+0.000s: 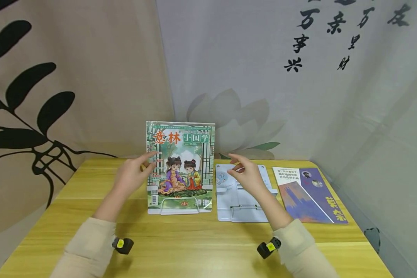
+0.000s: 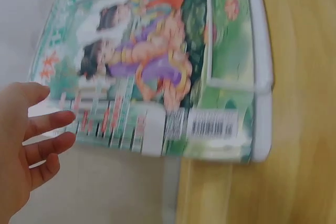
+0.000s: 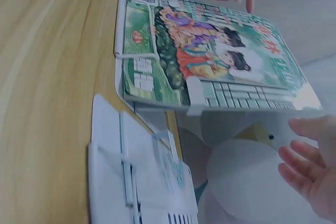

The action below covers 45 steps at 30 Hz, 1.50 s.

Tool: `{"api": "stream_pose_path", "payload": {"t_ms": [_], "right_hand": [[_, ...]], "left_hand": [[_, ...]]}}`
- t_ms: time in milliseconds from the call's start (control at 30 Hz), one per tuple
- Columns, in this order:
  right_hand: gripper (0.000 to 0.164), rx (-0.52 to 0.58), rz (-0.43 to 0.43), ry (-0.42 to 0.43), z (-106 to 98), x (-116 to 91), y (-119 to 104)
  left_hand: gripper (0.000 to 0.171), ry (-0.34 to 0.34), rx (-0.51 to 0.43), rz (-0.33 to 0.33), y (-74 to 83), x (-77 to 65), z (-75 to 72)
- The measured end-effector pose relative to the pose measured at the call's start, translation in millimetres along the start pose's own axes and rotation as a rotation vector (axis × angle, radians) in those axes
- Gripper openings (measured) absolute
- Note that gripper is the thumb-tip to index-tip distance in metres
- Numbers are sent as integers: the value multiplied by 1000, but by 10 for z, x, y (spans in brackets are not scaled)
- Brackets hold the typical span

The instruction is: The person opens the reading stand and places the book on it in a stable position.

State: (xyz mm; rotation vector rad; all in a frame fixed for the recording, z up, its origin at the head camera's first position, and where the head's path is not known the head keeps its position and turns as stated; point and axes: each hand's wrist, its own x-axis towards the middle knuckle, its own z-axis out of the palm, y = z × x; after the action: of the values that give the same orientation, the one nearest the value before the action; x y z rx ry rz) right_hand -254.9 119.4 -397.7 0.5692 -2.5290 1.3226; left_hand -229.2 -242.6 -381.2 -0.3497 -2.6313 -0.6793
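My fingers hang loosely bent on my left hand (image 2: 14,150) by the magazine's (image 2: 152,61) edge; a white stand (image 2: 261,124) holds it on the wooden table (image 2: 304,129).

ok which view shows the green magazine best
The head view: the green magazine is sharp and right way up, with an edge partly behind the left hand. Left wrist blurs and crops it; right wrist shows it sideways.
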Motion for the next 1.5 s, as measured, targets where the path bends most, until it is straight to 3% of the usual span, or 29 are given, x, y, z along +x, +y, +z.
{"api": "stream_pose_path", "payload": {"t_ms": [200, 433, 733, 1100, 1267, 1500], "right_hand": [[46, 2, 20, 47, -202, -197, 127], [42, -9, 78, 106, -340, -457, 277], [39, -3, 129, 108, -383, -712, 529], [36, -6, 204, 109, -430, -981, 810], [35, 19, 256, 61, -461, -1094, 945], [35, 59, 312, -25, -502, -1211, 1064]], "left_hand": [[35, 76, -136, 56, 264, -101, 217], [33, 67, -275, 100, 574, -207, 554], [30, 57, -432, 114, 935, -302, 943], [28, -29, -588, -4, 1264, -481, 1436], [27, -76, -642, -45, 1381, -553, 1634], [27, -79, -655, -86, 1469, -615, 1862]]}}
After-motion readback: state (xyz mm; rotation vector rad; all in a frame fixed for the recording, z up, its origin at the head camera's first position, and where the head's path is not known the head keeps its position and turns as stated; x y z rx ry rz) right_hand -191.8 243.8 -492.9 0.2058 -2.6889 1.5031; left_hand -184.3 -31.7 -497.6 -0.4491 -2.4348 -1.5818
